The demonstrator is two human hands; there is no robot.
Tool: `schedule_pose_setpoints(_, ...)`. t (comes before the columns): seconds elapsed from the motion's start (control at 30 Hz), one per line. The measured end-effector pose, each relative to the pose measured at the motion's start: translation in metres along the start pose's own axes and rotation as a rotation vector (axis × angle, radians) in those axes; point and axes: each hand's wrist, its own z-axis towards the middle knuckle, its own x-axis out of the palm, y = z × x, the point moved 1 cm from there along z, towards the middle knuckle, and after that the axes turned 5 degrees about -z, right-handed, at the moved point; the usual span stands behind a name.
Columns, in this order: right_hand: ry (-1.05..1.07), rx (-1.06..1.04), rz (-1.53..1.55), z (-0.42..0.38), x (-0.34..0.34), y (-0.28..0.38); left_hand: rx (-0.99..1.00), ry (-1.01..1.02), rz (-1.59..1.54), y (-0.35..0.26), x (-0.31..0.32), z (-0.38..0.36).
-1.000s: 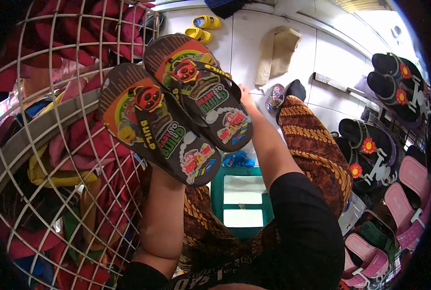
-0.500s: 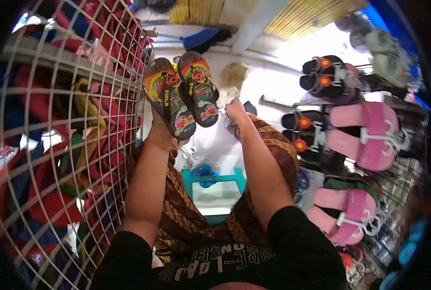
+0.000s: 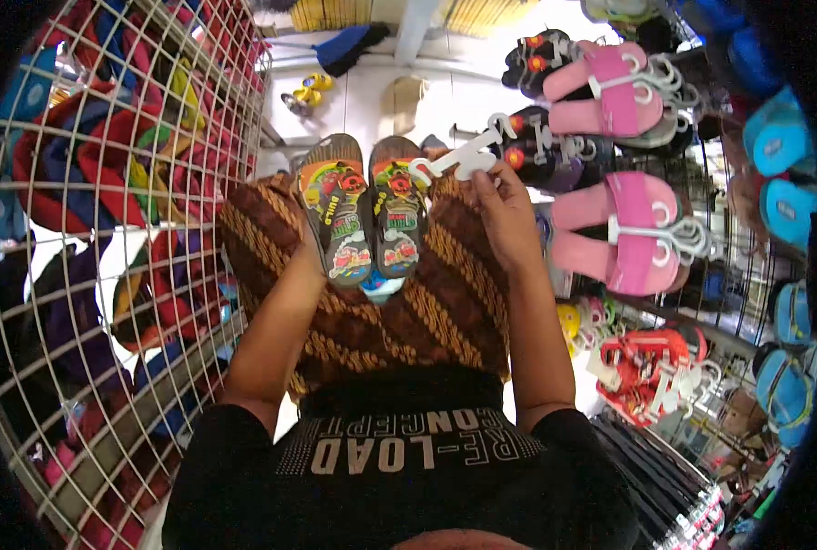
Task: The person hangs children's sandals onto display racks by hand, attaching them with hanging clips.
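Note:
A pair of dark sandals with colourful cartoon prints (image 3: 337, 215) is held upright above the lap. My left hand (image 3: 309, 240) grips it from the outer left side, its fingers mostly hidden behind the soles. On the other side, my right hand (image 3: 503, 206) pinches a white plastic shoe hanger (image 3: 463, 158) between thumb and fingers. The hanger's left end reaches close to the top of the right-hand sandal; whether they touch is unclear. Brown patterned cloth (image 3: 353, 325) covers my legs beneath the sandals.
A wire grid (image 3: 142, 229) with colourful goods behind it rises at the left. Pink sandals (image 3: 610, 229), red sandals (image 3: 651, 371) and blue sandals (image 3: 787, 211) hang at the right. Small yellow shoes (image 3: 312, 89) and a blue-headed broom (image 3: 349, 46) lie on the floor ahead.
Both hands have come nearer the body, with the sandals lowered over the lap. The view has shifted, and the legs now hide the green stool. The white hanger shows more clearly.

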Motion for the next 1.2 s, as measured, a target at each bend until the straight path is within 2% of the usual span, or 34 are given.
schedule_pose_setpoints(0.07, 0.017, -0.006, 0.086, -0.032, 0.011, 0.015, -0.004, -0.077, -0.063, 0.025, 0.004, -0.022)
schedule_pose_setpoints(0.13, 0.078, -0.009, -0.113, -0.051, 0.005, 0.009, -0.007, -0.165, -0.119, 0.049, 0.008, -0.038)
schedule_pose_setpoints(0.17, 0.109, -0.022, -0.190, -0.060, 0.004, 0.008, -0.021, -0.217, 0.032, 0.058, -0.007, -0.046)
schedule_pose_setpoints(0.27, 0.157, -0.054, -0.306, -0.078, -0.005, 0.007, -0.052, -0.311, 0.170, 0.073, -0.039, -0.059)
schedule_pose_setpoints(0.43, 0.232, -0.086, -0.398, -0.088, -0.027, 0.020, -0.099, -0.369, 0.330, 0.087, -0.045, -0.065)
schedule_pose_setpoints(0.5, 0.252, -0.111, -0.518, -0.087, -0.028, 0.035, -0.096, -0.369, 0.338, 0.085, -0.041, -0.064)
schedule_pose_setpoints(0.6, 0.166, -0.197, -0.354, -0.079, -0.024, 0.043, -0.069, -0.376, 0.262, 0.087, -0.033, -0.063)
schedule_pose_setpoints(0.63, 0.229, -0.068, -0.127, -0.077, -0.021, 0.044, -0.061, -0.377, 0.227, 0.087, -0.031, -0.061)
schedule_pose_setpoints(0.77, 0.291, -0.033, -0.112, -0.068, -0.011, 0.014, 0.009, -0.401, 0.007, 0.096, -0.016, -0.058)
schedule_pose_setpoints(0.9, 0.126, 0.028, -0.115, -0.059, -0.005, -0.016, 0.107, -0.417, -0.182, 0.103, -0.006, -0.066)
schedule_pose_setpoints(1.0, 0.069, -0.027, -0.197, -0.055, -0.006, -0.018, 0.074, -0.278, -0.036, 0.101, -0.018, -0.075)
schedule_pose_setpoints(1.07, 0.078, -0.088, -0.219, -0.053, -0.005, -0.016, 0.201, -0.250, 0.139, 0.098, -0.026, -0.082)
schedule_pose_setpoints(1.2, 0.108, -0.186, -0.301, -0.050, 0.000, -0.019, 0.277, -0.197, 0.253, 0.084, -0.039, -0.096)
